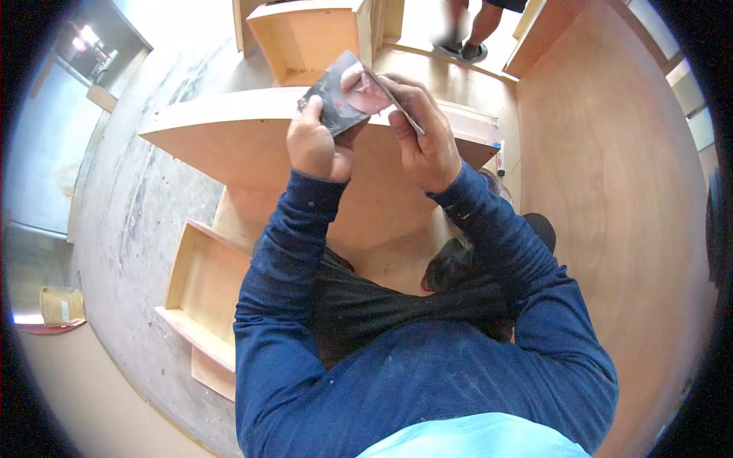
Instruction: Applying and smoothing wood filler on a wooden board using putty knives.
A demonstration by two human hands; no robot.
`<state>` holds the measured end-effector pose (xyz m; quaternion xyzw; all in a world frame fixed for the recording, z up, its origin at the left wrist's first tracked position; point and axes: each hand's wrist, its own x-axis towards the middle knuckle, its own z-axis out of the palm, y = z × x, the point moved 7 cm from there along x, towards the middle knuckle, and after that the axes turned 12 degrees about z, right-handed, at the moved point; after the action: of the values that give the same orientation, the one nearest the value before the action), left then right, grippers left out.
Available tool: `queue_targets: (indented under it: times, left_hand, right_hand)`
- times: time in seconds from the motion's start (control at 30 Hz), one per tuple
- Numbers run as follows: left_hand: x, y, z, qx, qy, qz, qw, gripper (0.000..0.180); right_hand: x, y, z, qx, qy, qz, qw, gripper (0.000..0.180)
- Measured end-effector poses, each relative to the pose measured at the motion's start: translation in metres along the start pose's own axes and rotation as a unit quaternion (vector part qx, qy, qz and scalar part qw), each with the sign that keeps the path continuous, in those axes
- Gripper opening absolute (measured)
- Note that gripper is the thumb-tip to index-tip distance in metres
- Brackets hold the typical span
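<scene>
My left hand [314,150] grips a flat grey metal plate [334,108], its thumb lying on the near edge. A lump of pinkish putty [364,93] is smeared over that plate. In my right hand [429,139] is a thin putty scraper [400,105], seen nearly edge-on and tilted against the putty. Both hands are raised above a pale wooden panel [229,141] with a white top edge.
A wooden drawer [305,38] stands beyond the panel, and another drawer [200,282] lies at the left. A tall wooden board [611,191] rises on the right. Another person's legs [475,30] show at the top. A small white tube [501,159] sits near the panel's right end.
</scene>
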<state>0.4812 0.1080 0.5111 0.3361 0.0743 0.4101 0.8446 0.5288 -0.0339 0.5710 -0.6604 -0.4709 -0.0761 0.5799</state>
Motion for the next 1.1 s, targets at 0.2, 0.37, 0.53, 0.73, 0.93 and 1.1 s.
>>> queue_targets:
  times: [0.2, 0.37, 0.53, 0.73, 0.93, 1.1]
  left_hand:
    - [0.037, 0.051, -0.019, 0.069, -0.006, 0.132, 0.989, 0.032]
    - [0.105, 0.067, -0.041, 0.18, 0.005, 0.182, 0.967, 0.032]
    - [0.148, 0.04, -0.079, 0.248, -0.061, 0.169, 0.952, 0.029]
    - [0.165, 0.031, -0.104, 0.168, -0.011, 0.095, 0.981, 0.026]
    - [0.153, 0.029, -0.098, 0.178, 0.001, 0.112, 0.978, 0.028]
    - [0.155, 0.029, -0.103, 0.152, -0.012, 0.102, 0.983, 0.03]
  right_hand:
    - [-0.048, 0.004, -0.013, -0.089, -0.076, 0.036, 0.993, 0.04]
    - [-0.135, 0.02, -0.032, -0.067, 0.063, 0.201, 0.975, 0.037]
    - [-0.172, 0.066, -0.057, -0.044, 0.271, 0.293, 0.916, 0.042]
    - [-0.15, 0.1, -0.028, -0.115, 0.313, 0.427, 0.84, 0.05]
    - [-0.099, 0.067, 0.035, -0.232, 0.368, 0.308, 0.846, 0.061]
    - [-0.114, 0.078, 0.074, -0.12, 0.142, 0.299, 0.936, 0.061]
